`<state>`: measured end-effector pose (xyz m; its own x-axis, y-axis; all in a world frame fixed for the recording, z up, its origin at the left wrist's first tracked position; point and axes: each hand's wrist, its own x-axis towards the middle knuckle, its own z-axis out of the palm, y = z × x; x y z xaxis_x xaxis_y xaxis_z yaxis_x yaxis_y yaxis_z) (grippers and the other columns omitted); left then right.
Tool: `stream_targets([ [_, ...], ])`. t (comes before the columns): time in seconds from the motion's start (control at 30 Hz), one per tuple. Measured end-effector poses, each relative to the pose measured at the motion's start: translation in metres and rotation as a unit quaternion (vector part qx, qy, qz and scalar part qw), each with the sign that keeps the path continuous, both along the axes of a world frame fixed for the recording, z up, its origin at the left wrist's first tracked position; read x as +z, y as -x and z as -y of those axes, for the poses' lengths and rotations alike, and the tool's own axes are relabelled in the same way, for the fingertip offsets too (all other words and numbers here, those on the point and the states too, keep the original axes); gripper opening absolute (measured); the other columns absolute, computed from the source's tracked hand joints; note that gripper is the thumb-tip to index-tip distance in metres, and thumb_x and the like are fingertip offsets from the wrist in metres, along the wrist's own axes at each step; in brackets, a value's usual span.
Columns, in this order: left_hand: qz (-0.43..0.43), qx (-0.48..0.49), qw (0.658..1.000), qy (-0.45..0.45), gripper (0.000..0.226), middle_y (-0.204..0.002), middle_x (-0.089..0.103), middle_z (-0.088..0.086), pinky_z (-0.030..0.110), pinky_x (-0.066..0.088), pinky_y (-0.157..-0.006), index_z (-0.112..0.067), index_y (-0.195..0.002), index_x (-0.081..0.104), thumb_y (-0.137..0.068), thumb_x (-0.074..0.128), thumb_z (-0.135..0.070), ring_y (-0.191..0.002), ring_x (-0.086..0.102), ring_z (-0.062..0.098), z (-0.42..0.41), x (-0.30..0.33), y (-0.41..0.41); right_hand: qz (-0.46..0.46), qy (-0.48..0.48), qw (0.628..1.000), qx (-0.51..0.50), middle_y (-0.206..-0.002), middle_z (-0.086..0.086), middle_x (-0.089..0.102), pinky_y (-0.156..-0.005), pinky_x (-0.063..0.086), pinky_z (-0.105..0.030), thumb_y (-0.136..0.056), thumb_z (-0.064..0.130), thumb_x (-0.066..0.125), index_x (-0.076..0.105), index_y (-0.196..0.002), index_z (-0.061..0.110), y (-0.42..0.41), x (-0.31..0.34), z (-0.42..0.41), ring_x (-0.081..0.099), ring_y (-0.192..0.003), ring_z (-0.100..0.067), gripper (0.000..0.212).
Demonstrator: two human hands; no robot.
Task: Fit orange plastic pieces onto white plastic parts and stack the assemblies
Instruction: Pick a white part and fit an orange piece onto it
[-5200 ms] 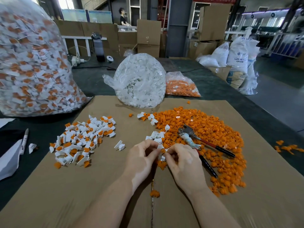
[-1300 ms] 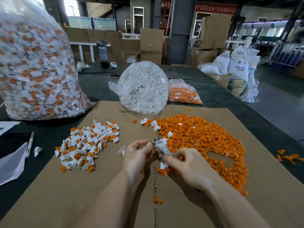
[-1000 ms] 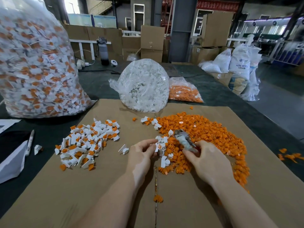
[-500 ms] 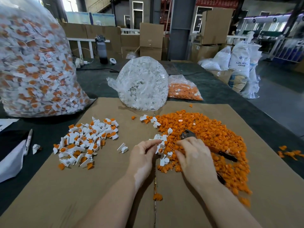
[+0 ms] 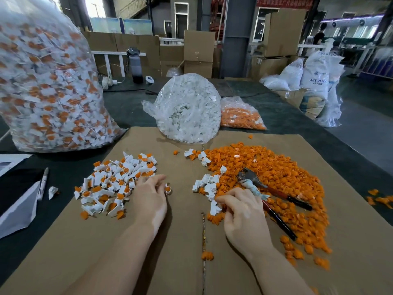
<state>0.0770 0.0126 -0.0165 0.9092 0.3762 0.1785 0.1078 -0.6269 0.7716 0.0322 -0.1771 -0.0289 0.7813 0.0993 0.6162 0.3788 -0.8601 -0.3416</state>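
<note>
Right hand (image 5: 242, 218): near right, fingers curled, tips down on the loose white parts (image 5: 207, 185) lying just far-left of them, at the near-left edge of the orange pieces (image 5: 276, 171); a pinch cannot be told. Left hand (image 5: 151, 194): fingers relaxed, spread, tips beside the assemblies pile (image 5: 114, 184) to its left. Pliers (image 5: 274, 195): right of right hand, handles pointing near-right

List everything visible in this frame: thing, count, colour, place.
Loose orange plastic pieces: a heap, orange, cardboard right.
Loose white plastic parts: a cluster, white, beside that heap.
Assembled white-and-orange pieces: a pile, cardboard left.
Red-and-black-handled metal pliers: one, on the orange heap.
Brown cardboard sheet: one, covering the table.
Clear plastic bags: three; assemblies left, white parts centre, orange pieces behind.
Pen: one, white, far left.
Hands: left hand at the pile; right hand at the white cluster.
</note>
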Motion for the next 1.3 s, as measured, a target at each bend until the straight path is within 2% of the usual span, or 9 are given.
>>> stream_targets([
  [0.13,0.036,-0.018,0.997,-0.063,0.025,-0.112,0.052,-0.002,0.033,0.031,-0.097,-0.023,-0.111,0.066,-0.089,0.059,-0.013,-0.112,0.04,0.018,0.007,-0.001,0.006,-0.016,0.011,1.0,-0.003,-0.08,0.006,0.061,-0.072,0.04,-0.036,-0.065,-0.001,0.077,0.075,-0.081,0.021,0.001,0.0,0.0,0.059,-0.078,-0.019,0.027],
  [0.3,0.058,-0.207,0.971,-0.106,0.015,-0.087,0.046,-0.022,0.019,0.023,-0.078,-0.031,-0.097,0.07,-0.088,0.062,-0.023,-0.093,0.035,0.001,0.027,0.0,0.014,-0.012,0.022,0.999,-0.023,-0.079,0.006,0.061,-0.07,0.036,-0.033,-0.068,0.006,0.08,0.074,-0.079,0.021,0.0,-0.001,-0.001,0.058,-0.075,-0.018,0.019],
  [0.4,0.038,-0.294,0.95,-0.097,0.013,-0.083,0.049,-0.022,0.022,0.031,-0.084,-0.031,-0.097,0.071,-0.087,0.063,-0.032,-0.092,0.041,0.003,0.039,0.0,0.014,0.003,0.034,0.999,-0.035,-0.075,0.005,0.062,-0.066,0.037,-0.033,-0.068,0.008,0.082,0.074,-0.078,0.02,-0.001,0.0,-0.002,0.059,-0.071,-0.019,0.018],
  [0.5,0.008,-0.307,0.946,-0.108,0.018,-0.091,0.055,-0.016,0.033,0.036,-0.091,-0.032,-0.1,0.07,-0.087,0.06,-0.039,-0.097,0.045,0.006,0.043,-0.002,0.013,0.018,0.033,0.998,-0.042,-0.078,0.004,0.063,-0.067,0.037,-0.032,-0.071,0.008,0.079,0.073,-0.081,0.018,0.0,0.0,-0.001,0.06,-0.073,-0.02,0.016],
  [0.63,-0.002,-0.311,0.944,-0.11,0.022,-0.096,0.058,-0.013,0.032,0.04,-0.091,-0.032,-0.103,0.069,-0.087,0.059,-0.043,-0.1,0.048,0.007,0.04,-0.005,0.01,0.01,0.004,1.0,0.019,-0.078,0.007,0.06,-0.069,0.039,-0.031,-0.076,0.022,0.068,0.068,-0.079,0.019,0.004,0.002,-0.001,0.056,-0.076,-0.017,0.004],
  [0.73,-0.012,-0.31,0.945,-0.106,0.023,-0.093,0.052,-0.015,0.031,0.038,-0.091,-0.033,-0.106,0.068,-0.089,0.057,-0.041,-0.101,0.047,0.008,0.039,-0.005,0.007,-0.015,0.046,0.997,0.066,-0.076,0.009,0.057,-0.071,0.039,-0.032,-0.072,0.037,0.067,0.065,-0.076,0.021,0.007,0.003,-0.002,0.052,-0.074,-0.014,0.017],
  [0.97,-0.028,-0.324,0.938,-0.123,0.028,-0.098,0.047,-0.013,0.033,0.035,-0.097,-0.032,-0.118,0.062,-0.092,0.054,-0.037,-0.107,0.043,0.011,0.037,-0.006,0.005,-0.025,0.077,0.996,0.037,-0.077,0.006,0.056,-0.071,0.032,-0.028,-0.071,0.019,0.077,0.066,-0.078,0.019,0.004,-0.001,-0.001,0.053,-0.073,-0.017,0.013],
  [1.17,-0.023,-0.338,0.936,-0.101,0.014,-0.1,0.048,-0.015,0.03,0.034,-0.095,-0.032,-0.103,0.062,-0.089,0.058,-0.034,-0.106,0.043,0.008,0.035,-0.003,0.01,-0.005,-0.01,1.0,-0.019,-0.079,0.004,0.06,-0.069,0.039,-0.031,-0.072,0.01,0.079,0.063,-0.081,0.015,0.002,0.002,0.0,0.058,-0.076,-0.019,0.019],
  [1.3,-0.028,-0.351,0.932,-0.092,0.02,-0.104,0.05,-0.017,0.028,0.035,-0.096,-0.036,-0.107,0.058,-0.088,0.061,-0.034,-0.107,0.044,0.005,0.032,-0.002,0.014,-0.015,-0.032,0.999,-0.022,-0.077,0.006,0.062,-0.07,0.037,-0.031,-0.075,0.009,0.076,0.062,-0.084,0.016,0.002,0.002,-0.001,0.058,-0.073,-0.018,0.018],
])
